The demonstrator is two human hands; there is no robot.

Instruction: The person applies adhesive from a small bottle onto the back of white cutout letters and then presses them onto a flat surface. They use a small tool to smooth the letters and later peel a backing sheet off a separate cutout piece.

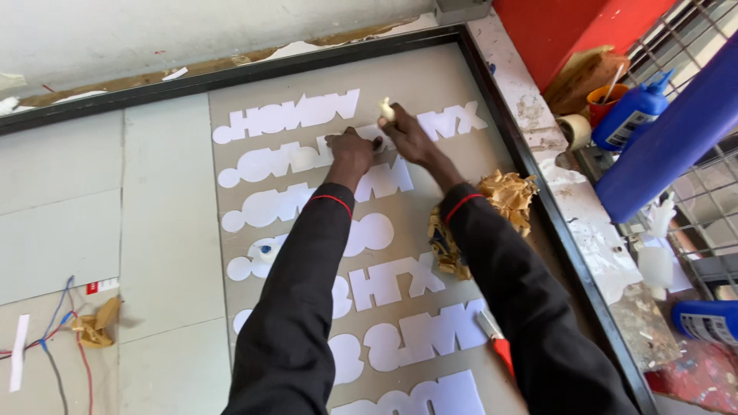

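Both hands are out over the far part of the grey board (453,77), which lies flat on the worktop inside a black frame (231,77). The left hand (350,150) presses down on a white cut-out letter (350,137) in the second row, fingers curled over it, gripping nothing that I can make out. The right hand (406,131) is pinched shut round a small cream-coloured lump (387,110), perhaps a wad of backing or a little applicator; it is too small to tell. The letter looks thin and light, fairly stiff like foam sheet or plastic, and its narrow strokes would likely snap or crease if bent. I would judge it best taken by its outer edges with the fingertips, or held flat under the palm, as the left hand does now. It sits in line with its row, the long axis of that row running left to right across the board, and the lettering reads upside down from here, tops toward the person. Crumpled brown paper (507,196) lies just beside the right sleeve, a red-handled knife (498,346) nearer, and blue glue bottles (632,115) stand off to the right
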